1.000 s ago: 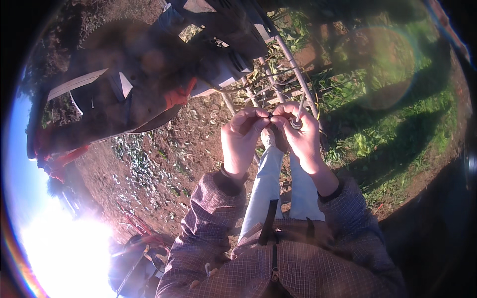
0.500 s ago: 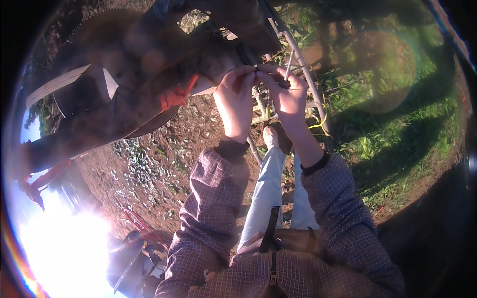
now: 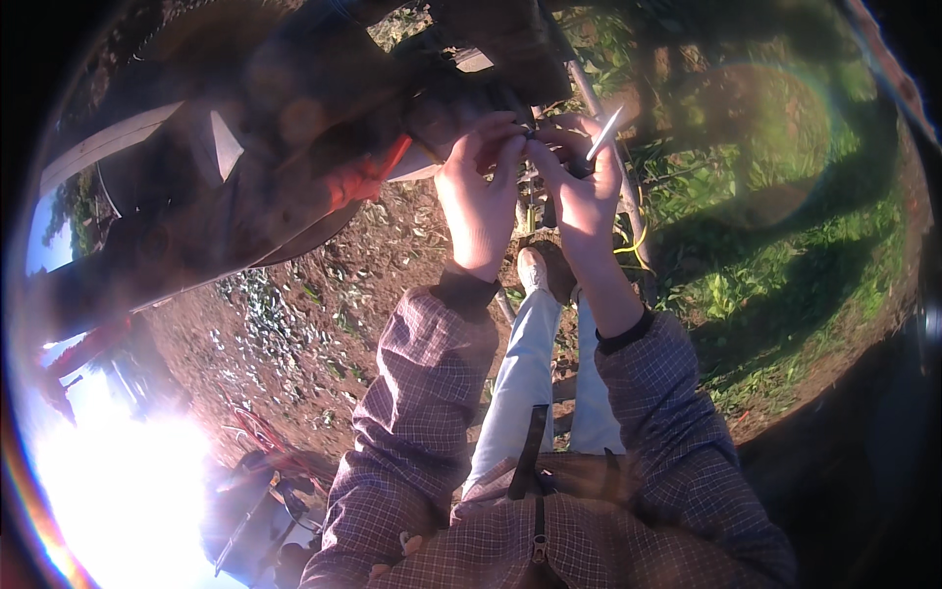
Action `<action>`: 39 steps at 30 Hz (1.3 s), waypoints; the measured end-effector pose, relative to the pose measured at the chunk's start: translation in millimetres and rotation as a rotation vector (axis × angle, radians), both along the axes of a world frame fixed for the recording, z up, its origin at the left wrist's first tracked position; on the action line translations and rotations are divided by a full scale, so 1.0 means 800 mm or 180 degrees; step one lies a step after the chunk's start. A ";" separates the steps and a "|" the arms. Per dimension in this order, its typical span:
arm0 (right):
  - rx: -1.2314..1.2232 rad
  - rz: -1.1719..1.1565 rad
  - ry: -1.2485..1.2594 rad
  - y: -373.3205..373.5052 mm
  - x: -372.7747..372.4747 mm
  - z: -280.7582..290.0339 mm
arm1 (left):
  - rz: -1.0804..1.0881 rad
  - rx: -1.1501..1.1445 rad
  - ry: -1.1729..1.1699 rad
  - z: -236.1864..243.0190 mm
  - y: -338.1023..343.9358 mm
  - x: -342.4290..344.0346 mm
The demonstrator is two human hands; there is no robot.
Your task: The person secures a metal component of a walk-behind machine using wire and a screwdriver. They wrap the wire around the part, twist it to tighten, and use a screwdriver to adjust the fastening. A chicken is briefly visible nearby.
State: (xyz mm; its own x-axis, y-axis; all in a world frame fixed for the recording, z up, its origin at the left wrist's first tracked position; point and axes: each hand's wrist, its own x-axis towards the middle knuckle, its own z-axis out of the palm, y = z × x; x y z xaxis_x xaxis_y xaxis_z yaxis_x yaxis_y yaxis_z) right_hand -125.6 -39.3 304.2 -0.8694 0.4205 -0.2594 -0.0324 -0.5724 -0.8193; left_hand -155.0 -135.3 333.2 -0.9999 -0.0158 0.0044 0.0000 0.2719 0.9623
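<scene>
My left hand (image 3: 476, 196) and my right hand (image 3: 584, 187) meet at the upper middle, thumbs and fingertips pinched close together. Between the fingertips is a small dark thing (image 3: 531, 132), too small and blurred to name, held from both sides. The curled fingers of my right hand also keep hold of what looks like a small knife. Its pale blade (image 3: 605, 133) sticks up past the knuckles, bright in the sun, and its dark handle lies mostly hidden in the palm.
Below are wooden poles (image 3: 587, 88) with crosspieces, like a ladder, and a yellow cord (image 3: 638, 234) tied on. A large dark structure (image 3: 245, 196) with a red strip (image 3: 368, 179) fills the upper left. Leaf-strewn soil (image 3: 294, 314) and grass (image 3: 765, 285) lie beneath. Strong sun glares at lower left.
Both hands have shifted slightly to the right, still pinched together. The blade in my right hand has tilted rightward and now shows its flat side.
</scene>
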 end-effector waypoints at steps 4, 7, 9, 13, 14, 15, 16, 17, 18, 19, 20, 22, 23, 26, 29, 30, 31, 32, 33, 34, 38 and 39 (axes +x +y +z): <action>0.0124 0.0087 0.0047 0.004 0.002 -0.002 | -0.0018 0.0190 -0.0204 0.001 -0.001 0.001; 0.0613 0.0202 0.0032 0.007 0.004 0.000 | 0.0004 0.0388 -0.0405 0.007 -0.002 0.004; 0.0741 0.0337 0.0002 0.009 0.003 0.006 | 0.0030 0.0544 -0.0534 0.012 -0.003 0.005; 0.1177 0.0403 -0.0051 0.013 0.007 0.006 | 0.0059 0.0818 -0.0767 0.009 -0.006 0.009; 0.1311 0.0404 -0.0067 0.013 0.010 0.007 | 0.0018 0.0885 -0.0805 0.010 -0.009 0.012; 0.1589 0.0391 -0.0089 0.013 0.013 0.005 | -0.0021 0.0955 -0.0841 0.012 -0.011 0.014; 0.1719 0.0412 -0.0052 0.016 0.016 0.003 | -0.0087 0.1067 -0.0868 0.015 -0.012 0.015; 0.1845 0.0436 -0.0016 0.018 0.017 0.001 | -0.0162 0.1129 -0.0926 0.010 -0.014 0.013; 0.1994 0.0430 0.0086 0.020 0.017 -0.001 | -0.0178 0.1137 -0.1063 0.009 -0.016 0.014; 0.2282 0.0406 0.0088 0.023 0.016 -0.003 | -0.0196 0.1147 -0.1200 0.008 -0.017 0.017; 0.2511 0.0429 0.0138 0.027 0.017 -0.003 | -0.0177 0.1382 -0.1343 0.003 -0.017 0.019; 0.2816 0.0459 0.0147 0.031 0.021 -0.005 | -0.0208 0.1657 -0.1409 -0.003 -0.018 0.025; 0.2731 0.0468 0.0101 0.030 0.024 -0.002 | -0.0261 0.1636 -0.1437 -0.005 -0.021 0.027; 0.3179 0.0664 0.0299 0.039 0.035 -0.004 | -0.0186 0.1838 -0.1602 -0.009 -0.024 0.043; 0.3280 0.1006 0.0010 0.044 0.049 0.014 | 0.0073 0.2175 -0.1538 -0.003 -0.018 0.065; 0.3103 0.1032 -0.0143 0.043 0.055 0.013 | 0.0154 0.2063 -0.1614 -0.002 -0.018 0.070; 0.3277 0.1003 0.0047 0.043 0.057 0.016 | 0.0169 0.2200 -0.1629 -0.005 -0.019 0.077; 0.3299 0.1113 -0.0028 0.043 0.059 0.022 | 0.0221 0.2231 -0.1684 -0.005 -0.020 0.082; 0.3318 0.1222 -0.0104 0.042 0.062 0.028 | 0.0273 0.2259 -0.1739 -0.005 -0.021 0.088; 0.3424 0.1260 -0.0004 0.043 0.065 0.026 | 0.0298 0.2512 -0.1824 -0.008 -0.023 0.094; 0.3447 0.1451 -0.0071 0.048 0.080 0.029 | 0.0269 0.2647 -0.1784 -0.009 -0.024 0.111; 0.3500 0.1520 -0.0095 0.047 0.081 0.031 | 0.0210 0.2596 -0.1802 -0.008 -0.027 0.112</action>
State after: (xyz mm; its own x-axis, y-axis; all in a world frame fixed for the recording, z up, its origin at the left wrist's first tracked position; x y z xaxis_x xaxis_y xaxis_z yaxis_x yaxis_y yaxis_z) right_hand -60.6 -1.4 329.0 -0.9977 0.0662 0.0139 0.0200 0.4854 -0.8741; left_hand -65.1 -156.6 327.1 -0.8482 0.1428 -0.5100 -0.5083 -0.4899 0.7082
